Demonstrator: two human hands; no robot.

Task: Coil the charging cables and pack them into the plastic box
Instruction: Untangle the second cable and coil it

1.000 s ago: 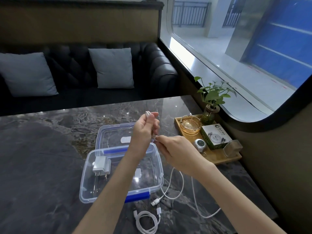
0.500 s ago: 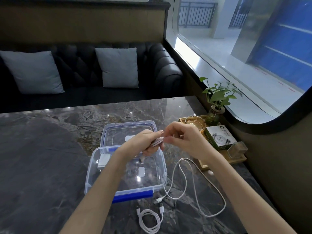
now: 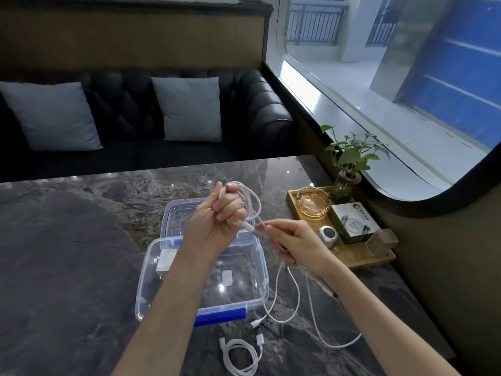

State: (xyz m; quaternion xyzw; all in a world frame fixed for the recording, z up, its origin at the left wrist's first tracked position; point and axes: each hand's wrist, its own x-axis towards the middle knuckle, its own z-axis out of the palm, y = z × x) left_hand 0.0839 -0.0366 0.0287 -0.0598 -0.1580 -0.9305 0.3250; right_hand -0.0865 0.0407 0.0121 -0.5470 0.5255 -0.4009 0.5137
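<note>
My left hand (image 3: pixel 217 221) is a fist above the plastic box (image 3: pixel 259 275), gripping loops of a white charging cable (image 3: pixel 253 202) with a plug sticking out toward the right. My right hand (image 3: pixel 295 245) pinches the same cable just beside that plug. The rest of this cable (image 3: pixel 317 321) trails down onto the table in long loose loops right of the box. A second white cable (image 3: pixel 241 359), coiled, lies on the table in front of the box. A white charger (image 3: pixel 166 260) sits inside the clear box.
The box's clear lid (image 3: pixel 179 213) lies behind the box. A wooden tray (image 3: pixel 357 259) on the right carries a glass ashtray (image 3: pixel 314 202), a green-white carton, a small round device and a plant jar. A black sofa with grey cushions stands beyond the marble table (image 3: pixel 67 253).
My left hand has risen and turned upright with a bigger loop of cable around it. My right hand has dropped lower and slid along the cable. More cable is off the table.
</note>
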